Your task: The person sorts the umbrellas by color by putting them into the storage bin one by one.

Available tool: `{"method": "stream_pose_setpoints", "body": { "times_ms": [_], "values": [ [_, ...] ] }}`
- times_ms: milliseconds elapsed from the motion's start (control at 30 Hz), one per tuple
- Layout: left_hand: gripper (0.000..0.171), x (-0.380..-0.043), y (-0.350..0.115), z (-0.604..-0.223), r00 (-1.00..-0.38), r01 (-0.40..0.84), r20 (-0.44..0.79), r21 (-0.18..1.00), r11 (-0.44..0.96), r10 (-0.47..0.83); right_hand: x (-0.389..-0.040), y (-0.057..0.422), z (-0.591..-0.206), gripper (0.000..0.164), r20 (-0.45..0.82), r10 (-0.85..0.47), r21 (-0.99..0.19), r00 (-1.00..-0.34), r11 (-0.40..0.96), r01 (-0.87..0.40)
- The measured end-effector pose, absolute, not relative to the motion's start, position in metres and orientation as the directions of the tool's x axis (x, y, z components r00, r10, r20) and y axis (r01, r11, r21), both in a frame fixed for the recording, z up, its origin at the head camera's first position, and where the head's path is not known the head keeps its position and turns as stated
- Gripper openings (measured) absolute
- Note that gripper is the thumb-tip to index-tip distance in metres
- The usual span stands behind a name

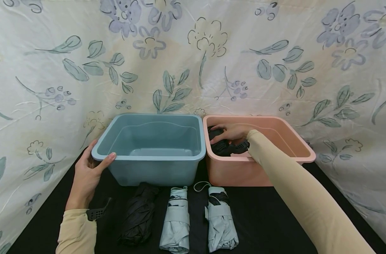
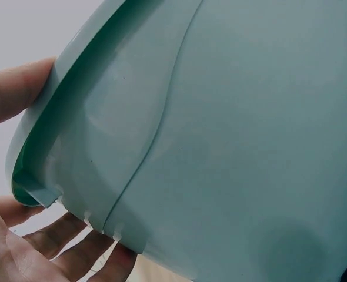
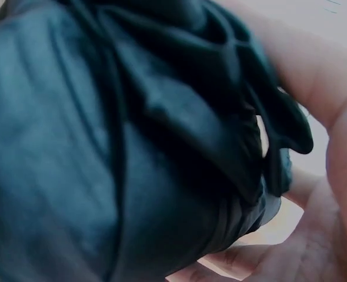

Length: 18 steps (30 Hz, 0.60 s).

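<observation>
My left hand grips the front left corner of a blue plastic bin, thumb over the rim. In the left wrist view its fingers curl under the bin's edge. Inside the left end of a salmon-pink bin, my right hand grasps a black folded umbrella. The right wrist view shows its gathered black fabric filling most of the frame, with thumb and fingers around it. The pink bin's front wall hides the umbrella's lower part.
On the black cloth in front of the bins lie a black folded umbrella and two pale grey-blue ones, one in the middle and one to the right with a wrist loop. A floral curtain hangs close behind both bins.
</observation>
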<state>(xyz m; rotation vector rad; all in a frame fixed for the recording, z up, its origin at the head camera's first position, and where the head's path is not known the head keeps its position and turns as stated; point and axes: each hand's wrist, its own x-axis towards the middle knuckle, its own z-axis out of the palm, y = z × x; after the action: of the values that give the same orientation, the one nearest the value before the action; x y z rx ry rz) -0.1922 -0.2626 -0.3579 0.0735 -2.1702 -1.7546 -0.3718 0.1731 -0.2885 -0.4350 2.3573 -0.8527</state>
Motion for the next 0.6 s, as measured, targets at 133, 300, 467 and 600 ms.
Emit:
{"method": "stream_pose_setpoints", "body": {
  "times_ms": [133,300,467,600],
  "values": [
    [0.084,-0.1916,-0.2619,-0.3573,-0.938,0.179,0.235,0.958,0.225,-0.256,-0.3715,0.1735,-0.2888,0.089,-0.419,-0.496,-0.676,-0.761,0.729,-0.103],
    [0.084,-0.1919,-0.2619,-0.357,-0.938,0.175,0.233,0.958,0.229,-0.257,-0.3718,0.1745,-0.29,0.086,-0.422,-0.534,-0.715,-0.732,0.693,-0.094],
    [0.085,-0.1919,-0.262,-0.3568,-0.939,0.17,0.224,0.962,0.213,-0.262,-0.3707,0.175,-0.2908,0.083,-0.412,-0.555,-0.717,-0.722,0.687,-0.119],
    [0.085,-0.1915,-0.262,-0.3566,-0.939,0.166,0.22,0.963,0.211,-0.265,-0.3704,0.1751,-0.2917,0.081,-0.414,-0.57,-0.729,-0.71,0.675,-0.117]
  ]
}}
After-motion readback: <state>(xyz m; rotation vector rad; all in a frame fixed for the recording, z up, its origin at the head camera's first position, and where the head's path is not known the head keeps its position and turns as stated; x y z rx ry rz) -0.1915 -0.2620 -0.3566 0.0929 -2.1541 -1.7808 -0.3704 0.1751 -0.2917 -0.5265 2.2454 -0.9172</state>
